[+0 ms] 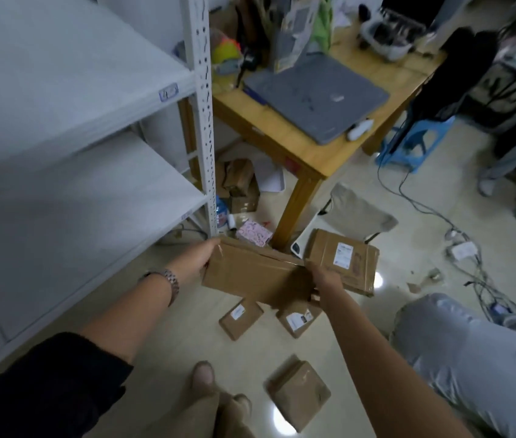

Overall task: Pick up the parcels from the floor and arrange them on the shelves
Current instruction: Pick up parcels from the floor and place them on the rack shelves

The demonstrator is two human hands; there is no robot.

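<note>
Cardboard, brown and taped along its seam, makes up the flat box (pixel 256 273) that the person holds off the floor, just beside the foot of the white shelves (pixel 92 191). The left hand (pixel 201 259) grips its left edge and the right hand (pixel 321 276) its right edge. A wide, thin parcel is steadier carried by both ends, and level it should slide onto a shelf board. Four more parcels lie on the tiles: a labelled parcel (pixel 348 260) just behind the right hand, two small parcels (pixel 240 319) (pixel 297 320) below the held box, and one near the feet (pixel 299 393). More boxes (pixel 240 184) sit under the wooden table (pixel 297 153). A grey sack (pixel 471 358) bulges at the right, and I cannot tell what is inside it.
</note>
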